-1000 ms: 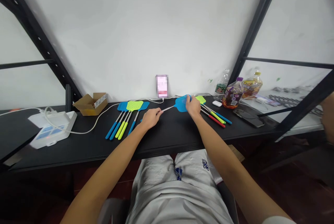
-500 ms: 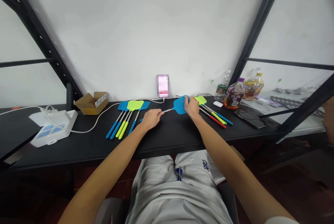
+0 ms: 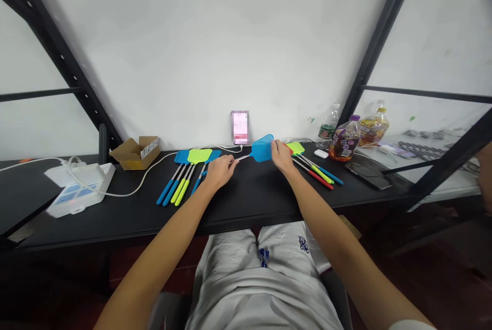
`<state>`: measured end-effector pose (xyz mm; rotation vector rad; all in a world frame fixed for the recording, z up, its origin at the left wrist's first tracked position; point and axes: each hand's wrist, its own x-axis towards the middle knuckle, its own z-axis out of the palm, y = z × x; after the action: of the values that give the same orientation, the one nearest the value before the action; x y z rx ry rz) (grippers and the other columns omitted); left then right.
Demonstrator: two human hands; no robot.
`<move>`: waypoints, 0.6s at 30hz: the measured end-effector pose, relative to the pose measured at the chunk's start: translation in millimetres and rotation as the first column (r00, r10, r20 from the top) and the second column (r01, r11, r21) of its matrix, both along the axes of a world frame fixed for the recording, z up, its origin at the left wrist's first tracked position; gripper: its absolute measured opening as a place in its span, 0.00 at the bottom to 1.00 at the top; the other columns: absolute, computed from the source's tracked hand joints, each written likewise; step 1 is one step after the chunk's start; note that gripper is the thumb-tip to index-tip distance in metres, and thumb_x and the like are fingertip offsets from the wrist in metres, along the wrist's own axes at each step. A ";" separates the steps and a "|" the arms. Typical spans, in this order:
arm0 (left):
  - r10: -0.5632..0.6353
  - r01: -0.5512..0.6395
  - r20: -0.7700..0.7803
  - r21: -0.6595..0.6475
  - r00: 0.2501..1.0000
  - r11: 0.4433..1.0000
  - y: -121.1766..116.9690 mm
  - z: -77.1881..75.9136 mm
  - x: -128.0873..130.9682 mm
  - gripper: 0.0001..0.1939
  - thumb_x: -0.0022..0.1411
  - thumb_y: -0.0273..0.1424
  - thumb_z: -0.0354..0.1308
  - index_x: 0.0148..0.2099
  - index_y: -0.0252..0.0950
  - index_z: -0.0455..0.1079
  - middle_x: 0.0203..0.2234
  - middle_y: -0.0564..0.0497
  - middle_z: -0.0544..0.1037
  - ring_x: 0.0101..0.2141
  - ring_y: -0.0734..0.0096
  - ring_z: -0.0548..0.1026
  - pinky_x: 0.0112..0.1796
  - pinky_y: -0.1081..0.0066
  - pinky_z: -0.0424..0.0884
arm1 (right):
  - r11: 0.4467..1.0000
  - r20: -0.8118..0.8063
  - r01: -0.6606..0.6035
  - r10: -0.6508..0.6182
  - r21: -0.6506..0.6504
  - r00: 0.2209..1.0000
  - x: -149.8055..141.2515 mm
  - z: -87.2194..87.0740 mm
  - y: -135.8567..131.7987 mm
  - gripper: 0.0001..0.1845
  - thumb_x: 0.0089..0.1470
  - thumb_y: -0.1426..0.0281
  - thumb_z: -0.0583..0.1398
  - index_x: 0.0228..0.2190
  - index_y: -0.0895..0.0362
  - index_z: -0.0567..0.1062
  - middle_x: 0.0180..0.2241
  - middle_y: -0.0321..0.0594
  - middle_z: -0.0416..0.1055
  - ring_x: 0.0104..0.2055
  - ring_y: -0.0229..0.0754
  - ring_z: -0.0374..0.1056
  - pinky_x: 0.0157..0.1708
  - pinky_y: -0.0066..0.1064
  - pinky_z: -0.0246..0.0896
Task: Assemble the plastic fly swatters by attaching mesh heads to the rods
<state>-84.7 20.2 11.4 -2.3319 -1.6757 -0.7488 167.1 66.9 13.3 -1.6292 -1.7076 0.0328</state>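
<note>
A blue fly swatter (image 3: 262, 148) with a thin metal shaft is held between both my hands just above the black table (image 3: 246, 202). My left hand (image 3: 217, 170) is closed around its handle end. My right hand (image 3: 281, 156) pinches the right edge of the blue head. To the left lies a row of several blue and yellow-green swatters (image 3: 189, 172). To the right, behind my right hand, lie more swatters (image 3: 312, 164) with yellow-green, red and blue handles.
A phone (image 3: 240, 127) leans on the wall with a white cable. A cardboard box (image 3: 134, 152) and a white power strip (image 3: 79, 190) are at the left. Bottles (image 3: 344, 138), an earbud case (image 3: 320, 153) and a dark phone (image 3: 367, 174) stand at the right by a black frame post.
The blue swatter has moved left and its head has lifted slightly; both hands shifted left with it, and the shaft between them looks shorter.
</note>
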 end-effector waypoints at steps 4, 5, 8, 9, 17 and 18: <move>0.154 -0.157 0.053 0.075 0.987 0.985 0.6 8.0 -9.8 0.17 0.71 0.40 0.43 0.43 0.39 0.70 0.38 0.44 0.76 0.40 0.59 0.74 0.38 0.67 0.63 | 0.975 0.074 0.215 -0.212 -0.046 0.974 9.1 2.7 1.2 0.24 0.65 0.57 0.45 0.46 0.59 0.71 0.48 0.55 0.68 0.53 0.55 0.62 0.51 0.41 0.52; 0.195 -0.200 0.068 0.084 0.978 0.976 0.7 9.6 -13.0 0.16 0.70 0.40 0.43 0.43 0.38 0.70 0.38 0.43 0.76 0.40 0.58 0.74 0.38 0.66 0.63 | 0.954 0.089 0.288 -0.280 -0.085 0.956 11.8 2.6 1.3 0.24 0.63 0.56 0.49 0.47 0.61 0.71 0.50 0.57 0.67 0.54 0.57 0.61 0.52 0.44 0.52; 0.317 -0.327 0.114 0.085 0.942 0.941 0.6 13.3 -21.4 0.15 0.69 0.38 0.44 0.44 0.36 0.69 0.39 0.40 0.74 0.42 0.54 0.73 0.38 0.64 0.64 | 0.879 0.135 0.437 -0.417 -0.191 0.899 19.4 1.0 1.6 0.26 0.55 0.60 0.58 0.50 0.65 0.70 0.54 0.62 0.63 0.57 0.62 0.58 0.53 0.47 0.51; 0.353 -0.365 0.134 0.078 0.926 0.928 0.4 14.1 -23.3 0.15 0.69 0.37 0.44 0.44 0.35 0.68 0.40 0.39 0.74 0.43 0.53 0.73 0.39 0.63 0.65 | 0.861 0.151 0.462 -0.438 -0.214 0.886 21.5 0.1 2.0 0.27 0.54 0.62 0.59 0.51 0.65 0.69 0.55 0.63 0.62 0.57 0.62 0.58 0.53 0.47 0.50; 0.510 -0.523 0.225 -0.001 0.830 0.852 -6.1 21.4 -25.9 0.16 0.67 0.35 0.45 0.49 0.31 0.65 0.42 0.34 0.72 0.44 0.45 0.72 0.39 0.56 0.67 | 0.805 0.247 0.494 -0.431 -0.330 0.868 29.4 -9.3 11.3 0.26 0.52 0.67 0.60 0.51 0.66 0.73 0.58 0.65 0.59 0.62 0.62 0.53 0.57 0.48 0.46; 0.527 -0.538 0.218 -0.008 0.821 0.843 -6.3 21.9 -26.6 0.15 0.67 0.34 0.46 0.50 0.31 0.65 0.43 0.33 0.72 0.45 0.45 0.72 0.40 0.56 0.67 | 0.807 0.251 0.493 -0.429 -0.325 0.867 29.9 -10.3 12.1 0.26 0.53 0.67 0.59 0.52 0.66 0.73 0.58 0.65 0.59 0.62 0.63 0.52 0.58 0.49 0.45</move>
<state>-111.3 13.9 33.3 -1.6436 -2.2211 -0.9207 196.9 79.0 3.1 -2.3725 -1.4288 -0.0125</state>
